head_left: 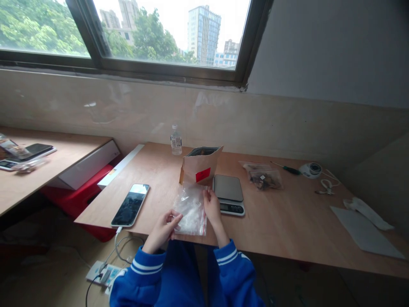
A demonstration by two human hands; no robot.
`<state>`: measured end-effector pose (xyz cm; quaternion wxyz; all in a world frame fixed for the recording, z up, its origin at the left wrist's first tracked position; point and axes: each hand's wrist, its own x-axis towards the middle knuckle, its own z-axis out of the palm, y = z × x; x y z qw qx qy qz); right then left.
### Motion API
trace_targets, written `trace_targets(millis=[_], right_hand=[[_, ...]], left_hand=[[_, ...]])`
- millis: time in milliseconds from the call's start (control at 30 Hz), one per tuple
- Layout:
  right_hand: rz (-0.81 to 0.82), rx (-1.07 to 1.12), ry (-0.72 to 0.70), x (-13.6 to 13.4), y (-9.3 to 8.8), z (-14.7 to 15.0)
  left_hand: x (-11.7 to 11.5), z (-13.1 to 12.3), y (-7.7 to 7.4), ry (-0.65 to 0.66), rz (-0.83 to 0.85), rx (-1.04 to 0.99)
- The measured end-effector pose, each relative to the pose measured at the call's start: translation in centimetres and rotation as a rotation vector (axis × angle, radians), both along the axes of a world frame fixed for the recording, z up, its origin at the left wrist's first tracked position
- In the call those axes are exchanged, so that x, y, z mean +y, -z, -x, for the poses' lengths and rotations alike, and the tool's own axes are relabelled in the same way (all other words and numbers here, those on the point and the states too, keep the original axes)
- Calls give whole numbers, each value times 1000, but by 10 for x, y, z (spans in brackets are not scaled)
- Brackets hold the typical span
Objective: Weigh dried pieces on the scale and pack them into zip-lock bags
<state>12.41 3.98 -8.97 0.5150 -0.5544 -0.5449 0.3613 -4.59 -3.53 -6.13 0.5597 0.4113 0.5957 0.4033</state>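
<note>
A clear zip bag [191, 209] with a red edge lies near the front edge of the wooden table [287, 221]. My left hand [164, 228] pinches its lower left corner. My right hand [212, 205] holds its upper right side, fingers closed on the plastic. Just behind the bag stands an open brown paper pouch [200, 167] with a red label. A small digital scale [228, 194] sits right beside my right hand.
A phone [131, 204] on a cable lies to the left. A water bottle [176, 140] stands at the back. A filled clear bag [263, 175], a screwdriver [287, 169], a round white device [311, 169] and papers [364, 232] are to the right. Another desk [47, 166] stands left.
</note>
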Motion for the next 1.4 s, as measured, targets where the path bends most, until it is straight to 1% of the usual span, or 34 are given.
trace_targets(millis=[67, 133, 167, 233, 300, 400, 433, 500, 567, 600, 633, 667, 733, 800, 833, 900, 933, 967, 1000, 1033, 1067, 1133, 1167, 1200, 1267, 1300, 1333, 1400], right_hand=[[40, 28, -1, 1, 1, -12], [20, 24, 87, 4, 1, -33], [-31, -6, 156, 7, 0, -47], [-148, -119, 288, 16, 0, -79], [-220, -286, 373, 28, 0, -113], [-202, -540, 493, 48, 5, -158], [-170, -622, 535, 54, 8, -170], [-93, -757, 598, 65, 14, -189], [-34, -827, 614, 73, 21, -202], [-17, -837, 610, 76, 23, -206], [-7, -832, 603, 78, 24, -210], [-3, -808, 597, 80, 25, -213], [-6, -728, 598, 82, 22, -218], [-16, -659, 614, 80, 16, -223], [-25, -634, 628, 78, 12, -225], [-54, -556, 666, 65, 3, -227], [-76, -487, 686, 54, -2, -226], [-99, -395, 704, 42, -7, -223], [-122, -287, 725, 28, -12, -219], [-134, -191, 738, 12, -17, -212], [-132, -69, 766, -3, -23, -203], [-125, 168, 814, -30, -37, -180], [-139, 219, 810, -41, -45, -167], [-145, 231, 755, -49, -54, -154], [-141, 190, 529, -59, -72, -129], [-137, 154, 436, -63, -80, -119], [-138, 111, 358, -66, -87, -110], [-140, 31, 234, -71, -98, -97]], left_hand=[[-1, 4, 5, -47, 6, 1], [-1, 6, 10, -84, 12, 10], [-2, 6, 11, -98, 15, 25], [-3, 6, 11, -120, 22, 75], [-5, 6, 6, -133, 24, 143], [-9, 6, -6, -134, -12, 276], [-11, 7, -11, -138, -39, 357], [-14, 7, -19, -183, -136, 589], [-16, 7, -25, -257, -299, 831], [-16, 5, -26, -276, -389, 910], [-15, 3, -26, -268, -471, 948], [-13, -1, -25, -224, -535, 949], [-8, -11, -17, -57, -598, 900], [0, -22, -1, 112, -593, 856], [5, -28, 9, 170, -575, 841], [14, -38, 28, 215, -515, 815], [19, -43, 35, 227, -489, 802], [22, -47, 39, 223, -467, 786], [25, -52, 39, 207, -452, 762], [27, -57, 34, 186, -450, 724], [27, -63, 26, 153, -457, 667], [23, -77, -1, 143, -542, 466], [19, -85, -16, 144, -565, 335], [14, -92, -32, 140, -545, 195], [2, -105, -61, 120, -468, -114], [-4, -109, -72, 101, -428, -220], [-9, -111, -80, 77, -409, -294], [-16, -111, -90, 34, -366, -409]])
